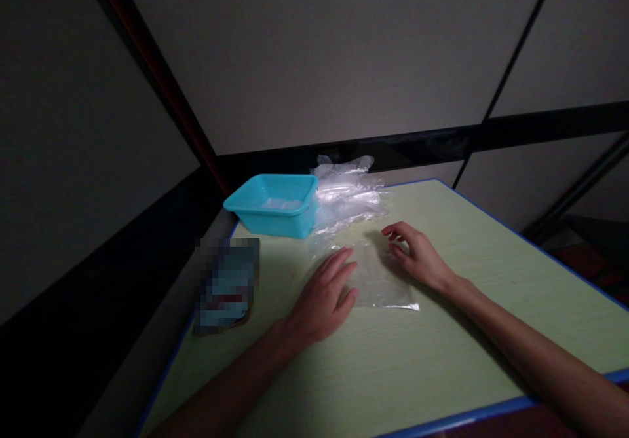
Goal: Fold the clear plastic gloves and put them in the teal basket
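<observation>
A clear plastic bag or sheet [381, 281] lies flat on the pale green table [393, 366]. My left hand [324, 297] rests at its left side, palm down, with the fingers spread apart. Above its right part is my right hand [413, 253], fingers loosely curved and apart, holding nothing visible. Behind both hands, a heap of clear crinkled plastic gloves [346, 192] spreads toward the back edge. A turquoise basket [275, 219] stands left of the heap, with something whitish and flat inside it.
At the table's left edge lies a flat rectangular object [228, 287], blurred by pixelation. Grey wall panels [334, 52] with dark strips rise behind and to the left. The table has a blue edge.
</observation>
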A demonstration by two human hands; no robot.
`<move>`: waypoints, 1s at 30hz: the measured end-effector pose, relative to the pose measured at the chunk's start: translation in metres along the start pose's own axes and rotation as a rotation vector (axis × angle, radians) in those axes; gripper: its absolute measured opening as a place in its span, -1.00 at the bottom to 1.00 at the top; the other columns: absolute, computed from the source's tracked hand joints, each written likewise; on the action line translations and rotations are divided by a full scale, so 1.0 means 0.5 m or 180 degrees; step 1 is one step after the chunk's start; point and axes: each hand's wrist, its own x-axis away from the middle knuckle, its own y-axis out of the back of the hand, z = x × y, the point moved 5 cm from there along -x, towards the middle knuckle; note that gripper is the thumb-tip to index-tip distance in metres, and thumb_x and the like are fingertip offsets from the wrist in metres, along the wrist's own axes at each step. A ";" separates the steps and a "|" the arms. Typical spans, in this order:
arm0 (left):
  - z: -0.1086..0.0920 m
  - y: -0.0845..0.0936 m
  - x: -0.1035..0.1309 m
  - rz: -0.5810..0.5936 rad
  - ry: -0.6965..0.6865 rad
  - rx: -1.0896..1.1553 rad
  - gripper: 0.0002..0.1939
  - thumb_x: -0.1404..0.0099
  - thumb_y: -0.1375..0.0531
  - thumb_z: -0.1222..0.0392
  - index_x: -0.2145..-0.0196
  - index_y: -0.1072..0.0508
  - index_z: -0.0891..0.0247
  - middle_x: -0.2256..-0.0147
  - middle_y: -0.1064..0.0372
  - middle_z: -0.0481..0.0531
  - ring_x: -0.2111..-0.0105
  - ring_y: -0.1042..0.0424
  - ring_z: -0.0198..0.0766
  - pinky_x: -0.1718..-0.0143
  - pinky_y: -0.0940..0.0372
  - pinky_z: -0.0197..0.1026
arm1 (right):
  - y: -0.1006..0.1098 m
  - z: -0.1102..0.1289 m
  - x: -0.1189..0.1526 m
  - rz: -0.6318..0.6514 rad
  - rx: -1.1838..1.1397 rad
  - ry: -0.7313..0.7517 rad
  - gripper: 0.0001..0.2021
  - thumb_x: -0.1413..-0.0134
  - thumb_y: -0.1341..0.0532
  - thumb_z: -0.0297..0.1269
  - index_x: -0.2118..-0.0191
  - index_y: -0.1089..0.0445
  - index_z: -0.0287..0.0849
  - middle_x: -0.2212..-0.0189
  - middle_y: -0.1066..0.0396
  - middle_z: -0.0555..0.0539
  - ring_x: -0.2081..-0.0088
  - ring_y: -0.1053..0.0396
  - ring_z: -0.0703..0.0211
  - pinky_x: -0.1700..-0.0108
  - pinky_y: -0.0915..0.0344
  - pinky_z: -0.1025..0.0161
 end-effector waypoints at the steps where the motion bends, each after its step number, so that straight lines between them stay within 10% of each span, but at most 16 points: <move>1: -0.010 0.000 0.001 0.0100 -0.0146 -0.0048 -0.61 -0.17 -0.05 0.35 0.02 -0.26 0.30 -0.13 -0.04 0.15 -0.14 0.00 -0.14 -0.14 0.02 -0.07 | -0.009 0.018 0.007 0.0128 0.0052 0.0136 -0.72 0.07 -0.03 -0.53 0.19 -0.24 -0.18 0.25 -0.32 -0.15 0.23 -0.31 0.08 0.15 -0.25 0.11; 14: -0.019 -0.027 0.017 0.1628 -0.0578 -0.0772 -0.30 -0.25 0.03 -0.08 -0.17 0.06 0.48 -0.20 0.23 0.30 -0.21 0.26 -0.10 -0.18 0.22 -0.08 | -0.083 0.059 0.065 0.1095 0.0876 0.0747 -0.54 -0.20 0.09 -0.26 -0.18 0.02 -0.34 -0.16 0.01 -0.28 -0.17 0.05 0.04 -0.15 -0.02 0.02; 30: 0.010 -0.018 0.025 0.1339 -0.0158 -0.0024 -0.10 -0.09 -0.18 -0.05 -0.21 0.19 0.39 -0.22 0.28 0.25 -0.20 0.23 -0.07 -0.17 0.19 -0.05 | -0.047 0.052 0.097 0.1402 0.1012 0.1035 -0.42 -0.20 0.06 -0.19 -0.25 0.30 -0.21 -0.23 0.22 -0.19 -0.22 0.24 0.04 -0.18 0.16 -0.05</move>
